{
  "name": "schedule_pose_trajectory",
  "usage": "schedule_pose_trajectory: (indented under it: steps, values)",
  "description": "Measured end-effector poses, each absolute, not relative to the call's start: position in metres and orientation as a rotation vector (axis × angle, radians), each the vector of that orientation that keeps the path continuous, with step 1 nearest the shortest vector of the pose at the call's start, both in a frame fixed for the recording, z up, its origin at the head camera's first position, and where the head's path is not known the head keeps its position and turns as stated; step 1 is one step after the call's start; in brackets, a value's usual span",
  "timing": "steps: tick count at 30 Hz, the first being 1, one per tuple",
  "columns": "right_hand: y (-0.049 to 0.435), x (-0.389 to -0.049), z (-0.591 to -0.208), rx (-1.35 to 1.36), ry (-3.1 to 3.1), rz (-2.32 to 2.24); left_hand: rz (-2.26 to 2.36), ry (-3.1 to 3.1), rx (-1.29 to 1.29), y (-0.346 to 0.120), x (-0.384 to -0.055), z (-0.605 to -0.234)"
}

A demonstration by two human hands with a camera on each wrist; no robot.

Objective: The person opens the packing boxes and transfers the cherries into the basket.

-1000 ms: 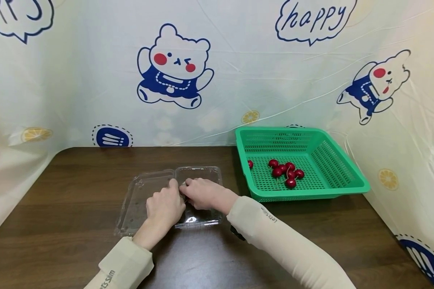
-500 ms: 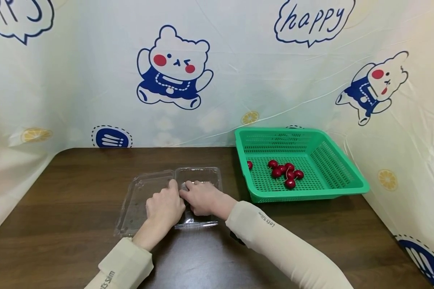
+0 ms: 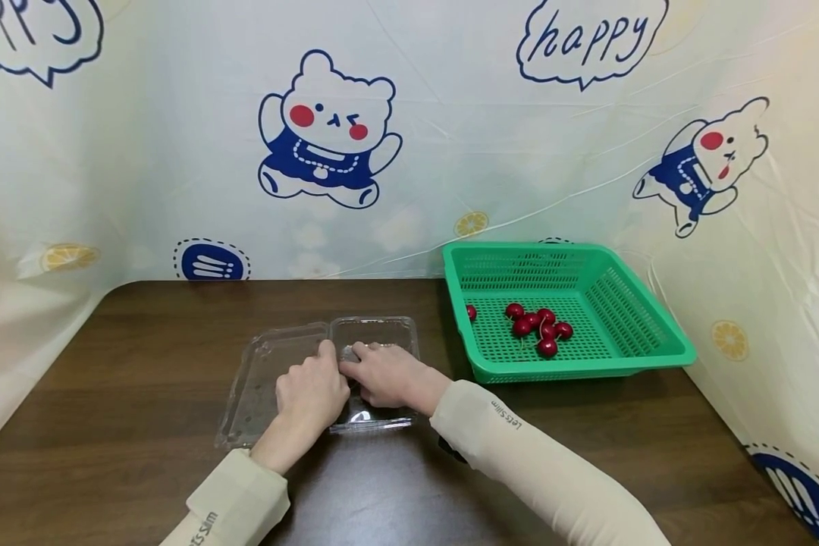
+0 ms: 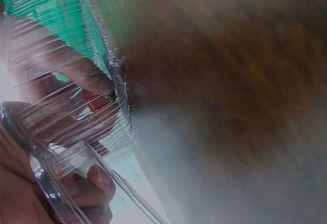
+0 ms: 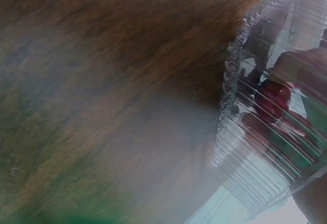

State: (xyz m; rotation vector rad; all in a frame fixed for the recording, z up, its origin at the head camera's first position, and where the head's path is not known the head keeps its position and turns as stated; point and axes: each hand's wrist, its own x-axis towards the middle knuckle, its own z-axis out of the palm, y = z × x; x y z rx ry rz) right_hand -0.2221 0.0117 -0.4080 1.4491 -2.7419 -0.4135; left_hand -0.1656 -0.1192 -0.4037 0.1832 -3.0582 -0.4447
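Observation:
A clear plastic clamshell box [image 3: 375,331] lies open on the table, its lid [image 3: 247,406] folded out to the left. My left hand [image 3: 312,388] grips the box along the hinge side, fingertips curled under the plastic in the left wrist view. Inside the box is my right hand [image 3: 385,377], low near its left wall. Through the ribbed plastic in the right wrist view, a dark red cherry [image 5: 272,100] shows between the right fingers. The head view hides this cherry behind the hand.
A green perforated basket [image 3: 580,370] stands to the right of the box, with several cherries [image 3: 547,347] on its floor. The brown wooden table [image 3: 143,364] meets a printed curtain [image 3: 205,167] at the back and sides.
My right hand has shifted slightly toward me inside the box, then stayed nearly still. The left hand and the basket hold their places.

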Motion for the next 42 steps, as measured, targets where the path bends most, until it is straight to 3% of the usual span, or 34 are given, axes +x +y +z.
schedule_pose_trajectory:
  steps: [42]
  values:
    - [0.041,-0.240,-0.366,1.390,-2.799,-0.276,-0.422,-3.025,0.156,-0.120,-0.167,-0.407]
